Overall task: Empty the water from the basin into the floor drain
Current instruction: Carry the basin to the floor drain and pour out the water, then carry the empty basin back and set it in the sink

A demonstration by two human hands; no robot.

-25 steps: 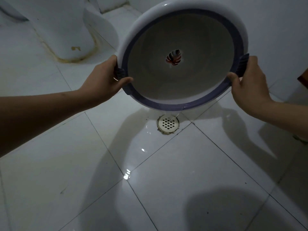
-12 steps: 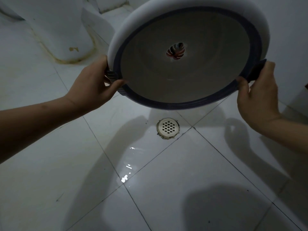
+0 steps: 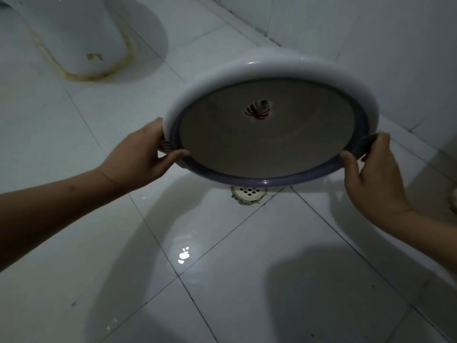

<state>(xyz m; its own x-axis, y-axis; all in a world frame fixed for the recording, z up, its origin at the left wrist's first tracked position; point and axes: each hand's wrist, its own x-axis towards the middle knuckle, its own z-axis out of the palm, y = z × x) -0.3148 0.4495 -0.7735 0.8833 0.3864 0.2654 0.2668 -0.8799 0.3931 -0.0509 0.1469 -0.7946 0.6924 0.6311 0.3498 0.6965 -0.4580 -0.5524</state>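
A round white basin (image 3: 267, 68) with a purple rim hangs tilted toward me above the floor, its inside facing me with a small leaf picture at the centre. I see no water in it. My left hand (image 3: 141, 157) grips its left handle and my right hand (image 3: 373, 174) grips its right handle. The round floor drain (image 3: 248, 193) lies just under the basin's lower rim, its far part hidden by the rim. The tiles near the drain are wet and shiny.
A white toilet base (image 3: 81, 38) with a stained joint stands at the upper left. A tiled wall (image 3: 371, 33) runs behind the basin at the upper right. White floor tiles (image 3: 284, 268) stretch toward me, with shadows on them.
The basin has come down and flattened somewhat, and its lower rim now covers part of the drain. The thin trickle seen one second ago is gone. Both hands keep their hold.
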